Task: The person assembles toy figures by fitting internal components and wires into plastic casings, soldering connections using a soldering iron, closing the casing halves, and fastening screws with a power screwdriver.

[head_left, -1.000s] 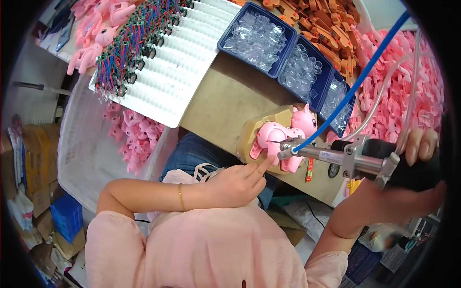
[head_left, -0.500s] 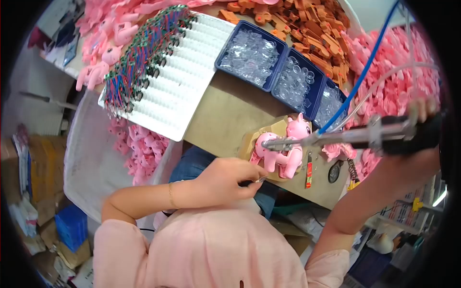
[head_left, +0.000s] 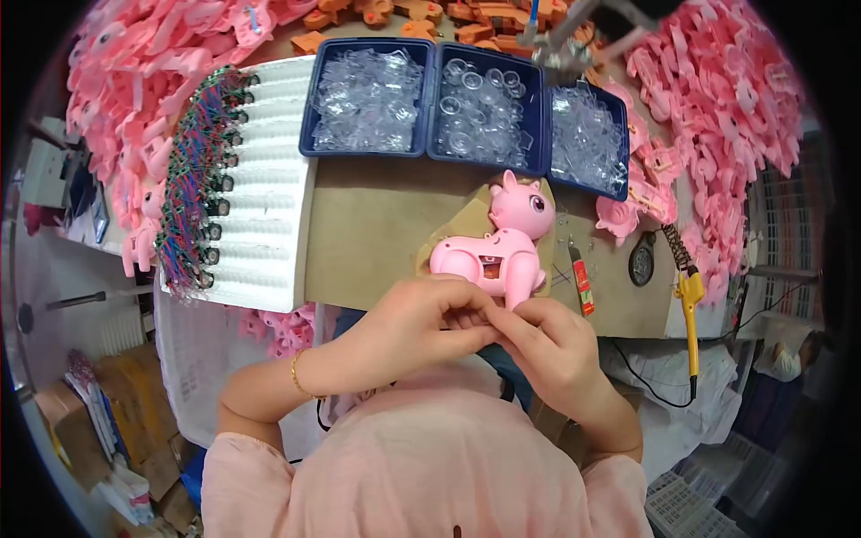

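Note:
Just below a pink toy pony (head_left: 516,238), my left hand (head_left: 421,323) and my right hand (head_left: 558,345) meet at the fingertips. Both sets of fingers are closed in a pinch, and whatever lies between them is hidden or too small to make out. The pony rests in a tan block fixture (head_left: 466,221), head toward the upper right. A rectangular opening shows in its body, and my fingers overlap its lower edge in the view.
Blue trays (head_left: 430,103) of clear plastic parts line the back. Left is a white ribbed tray (head_left: 260,188) with wired components (head_left: 193,179). Pink parts (head_left: 717,117) heap at right. A red-handled cutter (head_left: 581,282), black disc (head_left: 642,258) and yellow soldering iron (head_left: 690,305) lie right; a blurred driver (head_left: 574,45) hangs above.
My right hand has let go of the driver, which now hangs at the back, and has come down to my left hand. The view has turned, and the pony's body opening is uncovered.

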A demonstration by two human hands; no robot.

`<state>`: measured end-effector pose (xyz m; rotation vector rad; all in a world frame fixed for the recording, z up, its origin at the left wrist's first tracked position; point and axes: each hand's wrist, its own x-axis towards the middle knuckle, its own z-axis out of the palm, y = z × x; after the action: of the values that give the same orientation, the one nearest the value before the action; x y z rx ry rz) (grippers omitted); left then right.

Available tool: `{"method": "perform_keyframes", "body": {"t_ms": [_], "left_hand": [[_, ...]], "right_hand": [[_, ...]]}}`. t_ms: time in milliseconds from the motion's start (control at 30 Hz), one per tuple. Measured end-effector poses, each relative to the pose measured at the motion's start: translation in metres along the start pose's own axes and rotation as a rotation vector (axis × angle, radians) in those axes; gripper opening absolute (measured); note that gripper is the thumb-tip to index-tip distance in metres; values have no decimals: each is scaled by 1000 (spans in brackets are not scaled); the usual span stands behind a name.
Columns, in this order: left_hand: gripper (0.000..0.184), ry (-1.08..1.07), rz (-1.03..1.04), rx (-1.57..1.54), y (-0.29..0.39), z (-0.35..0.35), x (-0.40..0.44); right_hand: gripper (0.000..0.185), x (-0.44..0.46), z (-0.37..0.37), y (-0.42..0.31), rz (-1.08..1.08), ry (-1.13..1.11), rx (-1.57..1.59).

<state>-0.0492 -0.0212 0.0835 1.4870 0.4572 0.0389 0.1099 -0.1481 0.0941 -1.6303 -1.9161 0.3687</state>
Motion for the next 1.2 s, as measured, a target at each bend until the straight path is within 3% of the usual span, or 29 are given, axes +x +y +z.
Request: {"method": "perform_keyframes", "body": {"t_ms": [133,200,267,333,400,467,600,667,700,767,867,967,1033,1100,1200], "left_hand": [[32,84,127,101,3,0,13],[42,555,492,794,-8,4,21],[47,570,432,791,-26,16,22],[47,559,352,687,-38,21,22],[47,574,359,684,-42,22,22],[47,599,369,682,-43,22,22],[41,563,415,750,-44,18,25],[39,557,476,807,-44,16,27],[39,545,476,827,-44,15,26],[39,538,474,845,-45,14,26],[38,540,519,913,-46,14,27],[37,473,584,1090,-40,15,26],[38,339,557,1551,-30,19,19],[38,316,563,1625,-29,20,25],[39,268,510,1587,-28,22,22]], "right_hand": [[27,0,-6,17,14,145,23],[21,10,-11,24,645,158,690],[14,22,-1,41,663,97,682],[13,28,16,57,260,13,253],[13,36,15,58,252,9,239],[13,44,8,60,304,-191,250],[15,55,1,60,275,-320,207],[16,56,-1,54,496,-318,383],[16,54,0,53,494,-323,379],[18,46,5,54,209,-142,-4],[24,29,10,45,140,-9,-202],[26,11,20,29,6,-80,-469],[25,13,26,21,-60,-125,-515],[22,25,22,23,-201,-153,-594],[29,26,13,29,-161,-234,-518]]}}
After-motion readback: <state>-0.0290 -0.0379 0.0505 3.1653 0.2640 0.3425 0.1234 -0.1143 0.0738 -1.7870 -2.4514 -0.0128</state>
